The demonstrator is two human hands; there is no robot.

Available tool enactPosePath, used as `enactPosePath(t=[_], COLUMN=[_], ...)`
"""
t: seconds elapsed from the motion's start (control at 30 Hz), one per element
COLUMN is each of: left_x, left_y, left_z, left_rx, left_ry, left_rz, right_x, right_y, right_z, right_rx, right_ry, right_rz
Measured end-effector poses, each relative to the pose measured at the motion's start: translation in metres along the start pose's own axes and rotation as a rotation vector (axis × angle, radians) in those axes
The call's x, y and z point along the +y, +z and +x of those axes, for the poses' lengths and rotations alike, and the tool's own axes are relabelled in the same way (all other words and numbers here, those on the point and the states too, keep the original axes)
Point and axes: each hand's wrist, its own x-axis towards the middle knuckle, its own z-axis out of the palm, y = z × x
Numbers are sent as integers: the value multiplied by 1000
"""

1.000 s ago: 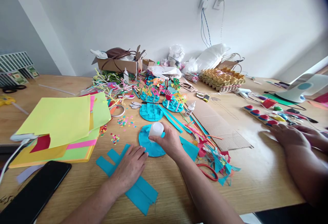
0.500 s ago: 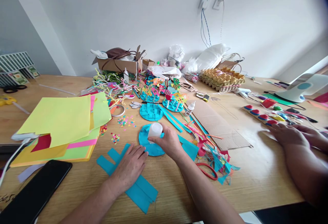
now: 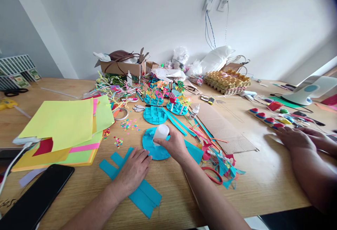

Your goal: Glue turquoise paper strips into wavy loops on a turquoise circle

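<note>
My right hand [image 3: 174, 144] grips a white glue bottle [image 3: 160, 134], turned bottom up and tilted, over a round blue disc [image 3: 147, 144]. The bottle's tip is hidden behind its body and my fingers. Flat on several blue paper strips [image 3: 144, 198] lies my left hand [image 3: 135, 170], its fingers stretched toward the disc's near-left edge. Beyond this disc is another blue disc [image 3: 155, 115] covered with woven strips. Farther back, a blue disc [image 3: 177, 108] carries colourful paper cut-outs on small stems. A second small glue bottle [image 3: 195, 111] stands upright to the right.
Coloured paper sheets [image 3: 58, 121] and a black phone [image 3: 37, 195] lie left. To the right are red-handled scissors [image 3: 212, 175], paper scraps [image 3: 223, 161] and a cardboard sheet [image 3: 226, 128]. Another person's hands [image 3: 297, 138] rest at far right. Egg trays [image 3: 228, 81] stand behind.
The glue bottle has shifted slightly to the right over the disc and leans more. My left hand stays where it was on the strips.
</note>
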Motion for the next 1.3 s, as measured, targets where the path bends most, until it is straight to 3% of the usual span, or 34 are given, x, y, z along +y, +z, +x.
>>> enactPosePath(t=[0.13,0.3,0.5,0.67,0.8,0.97,1.13,1.23,1.3], left_x=[1,2,4,10,27,61,81,87,90], left_y=[-2,-6,-21,-41,-53,-49,-35,-34,-34], left_z=[1,2,2,-1,-2,5,16,18,16], left_rx=[-25,-62,-38,-19,-90,-187,-38,37,15], left_ry=[-6,5,72,127,36,-99,-257,-263,-229], left_rz=[7,40,22,-129,-357,-679,-979,-970,-851], right_x=[10,23,32,30,24,19,16,17,19], right_y=[-5,-7,-9,-15,-20,-23,-26,-28,-30], right_z=[0,-1,-6,-10,-12,-15,-18,-20,-22], right_rx=[64,110,245,276,274,235,269,265,262], right_ry=[52,236,394,557,697,679,683,678,642], right_rz=[245,717,1093,1433,1647,1802,1865,1823,1746])
